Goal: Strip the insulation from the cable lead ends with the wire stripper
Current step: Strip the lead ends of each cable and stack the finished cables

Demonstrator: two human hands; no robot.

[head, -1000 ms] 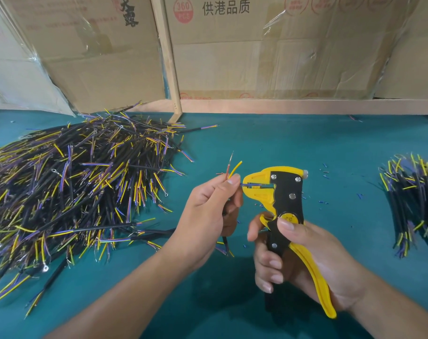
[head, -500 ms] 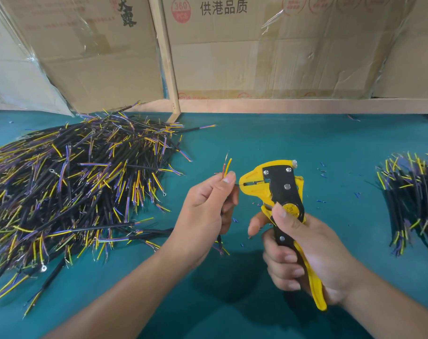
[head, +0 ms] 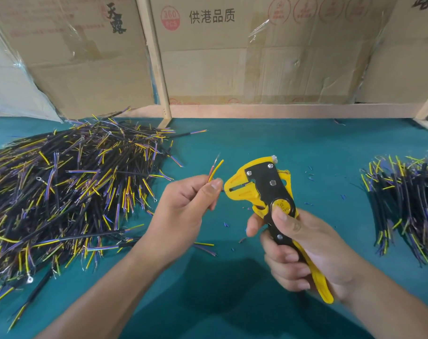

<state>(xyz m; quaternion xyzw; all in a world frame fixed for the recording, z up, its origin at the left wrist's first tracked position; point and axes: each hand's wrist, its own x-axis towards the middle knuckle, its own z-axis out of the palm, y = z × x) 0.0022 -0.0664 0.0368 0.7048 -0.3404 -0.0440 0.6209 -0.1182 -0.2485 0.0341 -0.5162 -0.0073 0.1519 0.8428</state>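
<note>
Currently left hand (head: 183, 206) pinches cable (head: 214, 171), leads fanned just beside wire stripper (head: 259, 187). Right hand (head: 303, 250) wraps its handles above teal worktop (head: 257, 148). Best practice: feed one lead squarely into the open mouth, squeeze fully, avoid nicking strands.

Blue lead out of wire stripper (head: 259, 189) mouth.
</note>
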